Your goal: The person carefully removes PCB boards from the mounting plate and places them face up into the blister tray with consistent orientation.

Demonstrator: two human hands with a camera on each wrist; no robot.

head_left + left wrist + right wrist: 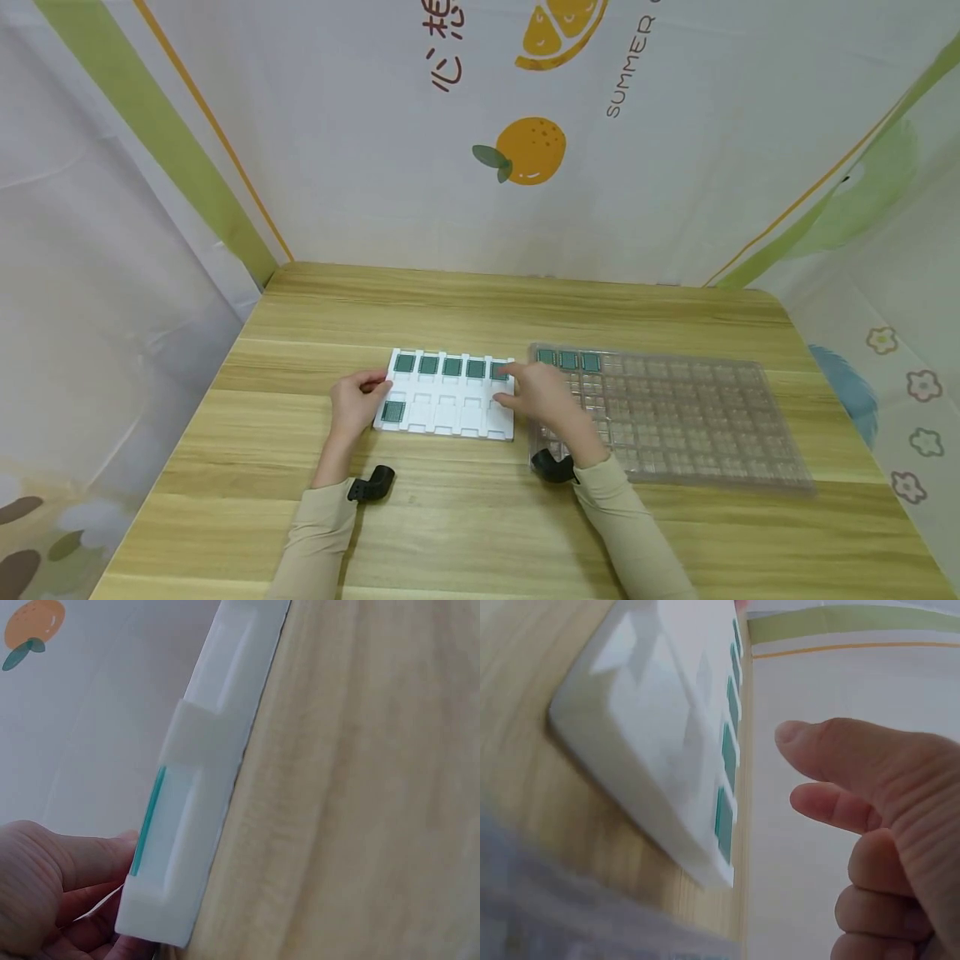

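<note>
A white tray (pixel 432 426) with two rows of pockets lies on the table. Small green circuit-board squares (pixel 452 367) fill its far row, and one more green square (pixel 393 411) sits in the near-left pocket. My left hand (pixel 358 406) grips the tray's left end, thumb (pixel 105 859) at the edge beside that square. Over the tray's right end hovers my right hand (pixel 547 393), its fingertips overlapping the far-right square in the head view. In the right wrist view its thumb and index finger stand apart with nothing between them, the other fingers curled.
Right of the white tray lies a large clear plastic tray (pixel 697 417) with many pockets; three green squares (pixel 568 360) occupy its far-left corner. My right forearm crosses its near-left part. Printed curtains (pixel 360 167) hang behind the wooden table (pixel 465 517).
</note>
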